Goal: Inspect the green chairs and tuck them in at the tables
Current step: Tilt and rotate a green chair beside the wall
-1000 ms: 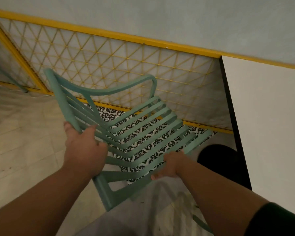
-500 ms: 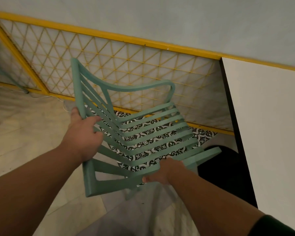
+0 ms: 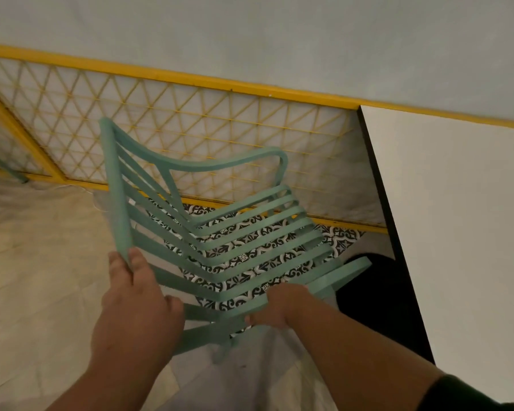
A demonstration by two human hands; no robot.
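Observation:
A green slatted chair [image 3: 238,232] with armrests is in front of me, its seat facing the white table [image 3: 457,218] on the right. My left hand [image 3: 137,310] grips the top rail of the chair's backrest near its lower end. My right hand [image 3: 279,307] holds the near side edge of the seat, fingers curled under it. The chair's front edge lies close to the table's dark rim. The chair's legs are mostly hidden beneath the seat and my arms.
A yellow lattice fence [image 3: 190,134] runs behind the chair below a pale wall. A dark round table base [image 3: 377,292] sits under the table. Black-and-white patterned tiles [image 3: 339,241] show beneath the seat. Pale floor [image 3: 36,262] spreads to the left.
The chair has swung more upright and shifted right, closer to the table. Both hands kept their hold and moved with it.

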